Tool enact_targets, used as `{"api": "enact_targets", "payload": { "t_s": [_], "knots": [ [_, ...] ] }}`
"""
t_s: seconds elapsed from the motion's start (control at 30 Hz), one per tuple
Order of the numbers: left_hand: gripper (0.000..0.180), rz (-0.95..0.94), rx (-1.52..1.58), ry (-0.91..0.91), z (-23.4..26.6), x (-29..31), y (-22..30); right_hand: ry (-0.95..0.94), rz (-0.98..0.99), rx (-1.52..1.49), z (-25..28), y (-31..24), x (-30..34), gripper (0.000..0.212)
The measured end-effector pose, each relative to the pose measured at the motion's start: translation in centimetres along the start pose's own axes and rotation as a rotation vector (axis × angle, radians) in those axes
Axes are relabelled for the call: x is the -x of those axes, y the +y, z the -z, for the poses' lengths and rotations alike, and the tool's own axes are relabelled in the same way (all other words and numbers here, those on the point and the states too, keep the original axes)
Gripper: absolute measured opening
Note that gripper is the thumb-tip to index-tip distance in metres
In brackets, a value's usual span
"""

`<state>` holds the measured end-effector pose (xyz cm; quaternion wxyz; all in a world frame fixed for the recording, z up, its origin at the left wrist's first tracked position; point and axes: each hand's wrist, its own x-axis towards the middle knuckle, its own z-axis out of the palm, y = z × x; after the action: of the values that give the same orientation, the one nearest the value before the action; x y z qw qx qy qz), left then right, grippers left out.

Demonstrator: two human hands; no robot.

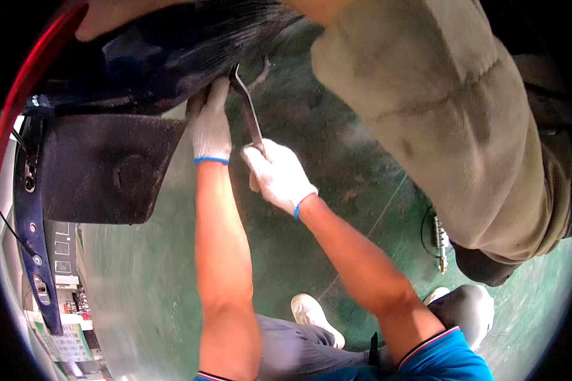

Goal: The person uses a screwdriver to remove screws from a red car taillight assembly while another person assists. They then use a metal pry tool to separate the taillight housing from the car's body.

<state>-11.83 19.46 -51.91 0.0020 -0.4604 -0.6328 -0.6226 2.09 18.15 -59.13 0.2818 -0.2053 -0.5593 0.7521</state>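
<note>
A dark steel pry bar (250,113) with a bent flat tip is in my right hand (278,176), which is closed round its lower end in a white knit glove. Its tip touches or nearly touches the lower edge of a dark blue vehicle body panel (152,60). Just left of the bar, my left hand (212,126), gloved the same way, reaches up to that edge with its fingers stretched out; the fingertips are partly hidden. Beside this hand hangs a black mud flap (111,168).
A dark bracket with holes (34,241) runs down the left side. Close on the right is another person's khaki trouser leg (445,120) and dark shoe (486,267). A slim metal fitting (441,244) with a thin loop lies on the green floor (146,286).
</note>
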Motion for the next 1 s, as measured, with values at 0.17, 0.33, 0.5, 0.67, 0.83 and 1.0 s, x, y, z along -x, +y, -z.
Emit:
{"api": "enact_targets", "payload": {
  "t_s": [0.17, 0.33, 0.5, 0.67, 0.83, 1.0],
  "knots": [
    [0.044, 0.117, 0.028, 0.071, -2.0, -0.2, 2.2, -0.025, 0.017, 0.120, 1.3, 0.3, 0.0, 0.038],
    [0.034, 0.059, 0.063, 0.148, -0.7, -1.3, 0.3, 0.208, 0.075, 0.056, 2.6, 0.6, 0.4, 0.036],
    [0.030, 0.102, 0.333, 0.130, -1.2, -0.9, 0.7, 0.220, -0.029, -0.097, 4.8, -0.9, 0.4, 0.035],
    [0.024, 0.224, 0.459, -0.006, 1.1, -1.3, -0.3, 0.342, 0.042, -0.194, 5.9, -2.4, 0.7, 0.031],
    [0.025, 0.167, 0.597, -0.075, 1.0, -0.7, 0.1, 0.554, 0.233, -0.555, 5.8, -3.6, 1.1, 0.025],
    [0.020, 0.044, 0.316, -0.021, 1.9, -2.0, -2.7, 0.338, 0.206, -0.025, 2.8, 0.0, -0.8, 0.024]
  ]
}}
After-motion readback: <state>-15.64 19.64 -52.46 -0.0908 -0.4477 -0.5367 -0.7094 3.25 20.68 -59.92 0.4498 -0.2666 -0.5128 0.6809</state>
